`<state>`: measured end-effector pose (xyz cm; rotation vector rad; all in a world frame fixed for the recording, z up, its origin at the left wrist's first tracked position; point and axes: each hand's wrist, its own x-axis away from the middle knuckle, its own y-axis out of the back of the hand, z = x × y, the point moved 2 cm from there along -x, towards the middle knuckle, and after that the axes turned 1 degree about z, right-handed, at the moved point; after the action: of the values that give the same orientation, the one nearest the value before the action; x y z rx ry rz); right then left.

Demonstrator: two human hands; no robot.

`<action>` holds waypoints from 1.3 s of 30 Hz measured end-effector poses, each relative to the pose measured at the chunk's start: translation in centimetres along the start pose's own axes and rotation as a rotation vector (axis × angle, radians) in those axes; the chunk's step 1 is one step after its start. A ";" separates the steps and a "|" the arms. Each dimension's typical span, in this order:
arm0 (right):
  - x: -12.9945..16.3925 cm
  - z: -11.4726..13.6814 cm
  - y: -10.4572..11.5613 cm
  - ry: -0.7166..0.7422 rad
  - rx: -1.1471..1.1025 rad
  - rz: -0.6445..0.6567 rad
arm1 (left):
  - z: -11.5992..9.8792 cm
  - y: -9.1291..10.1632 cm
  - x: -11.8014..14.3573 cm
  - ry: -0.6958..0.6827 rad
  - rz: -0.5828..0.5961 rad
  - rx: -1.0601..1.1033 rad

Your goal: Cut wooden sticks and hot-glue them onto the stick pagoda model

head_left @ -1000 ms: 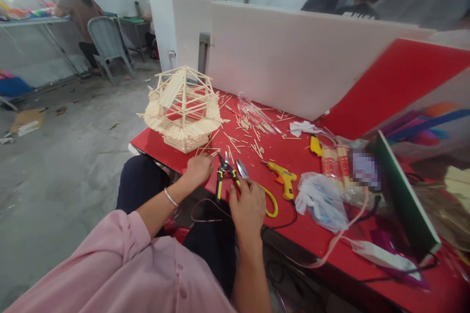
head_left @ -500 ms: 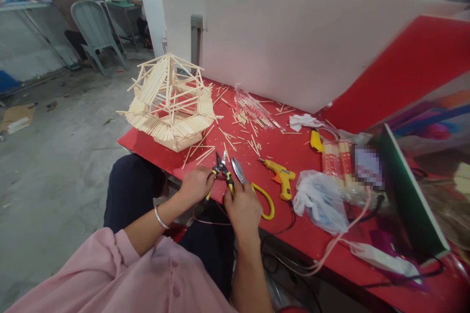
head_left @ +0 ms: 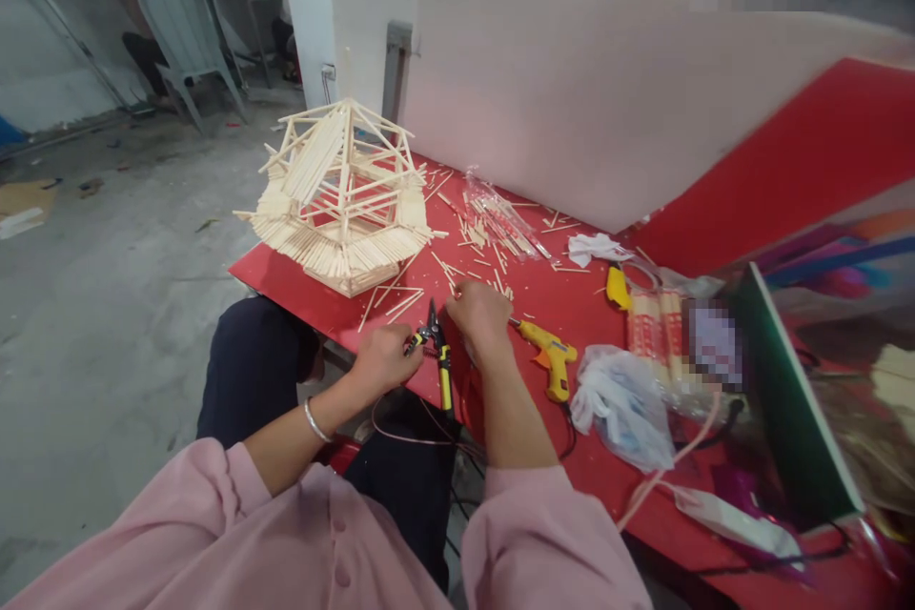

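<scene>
A: Red table (head_left: 572,305), wooden stick model (head_left: 341,200) at its far-left end. Left hand (head_left: 382,357) sits just in front of the model, at the near edge, grip closed round the yellow-and-black cutters (head_left: 436,353). Cutter tips point away, toward the model.

B: Right hand (head_left: 477,315)?

A: Just right of the cutters, palm down on the loose sticks (head_left: 457,267) scattered in front of the model. Fingers curled under, so can't tell if it has a stick or nothing.

B: Other stuff?

A: Yellow glue gun (head_left: 547,353) right of that hand, farther from the model. White plastic bag (head_left: 621,400) beyond the gun. Clear stick packet (head_left: 500,219) right of the model, by the white board (head_left: 572,95).

B: Step?

A: Looks like picking a stick to trim, cutters ready in the other hand. My read only.

B: Next move needs?

A: One stick pinched clear of the pile, fed between the blades at the right length, then a squeeze. Short offcuts may fly.
</scene>
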<state>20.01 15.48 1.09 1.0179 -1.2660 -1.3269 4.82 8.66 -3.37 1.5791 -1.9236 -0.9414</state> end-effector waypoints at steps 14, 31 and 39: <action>-4.6 -0.8 -1.1 0.001 -0.032 0.065 | 2.8 -1.0 -0.2 -0.008 -0.159 0.381; -12.5 3.5 -0.6 0.125 -0.189 0.053 | 3.8 -0.4 -0.2 0.107 -0.051 0.657; -0.8 -0.7 3.4 0.126 -0.529 -0.101 | 2.8 0.9 0.1 0.247 -0.040 1.033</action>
<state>21.12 16.30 4.31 0.7774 -0.7156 -1.5396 2.15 9.25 -4.56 2.1020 -2.3148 0.3554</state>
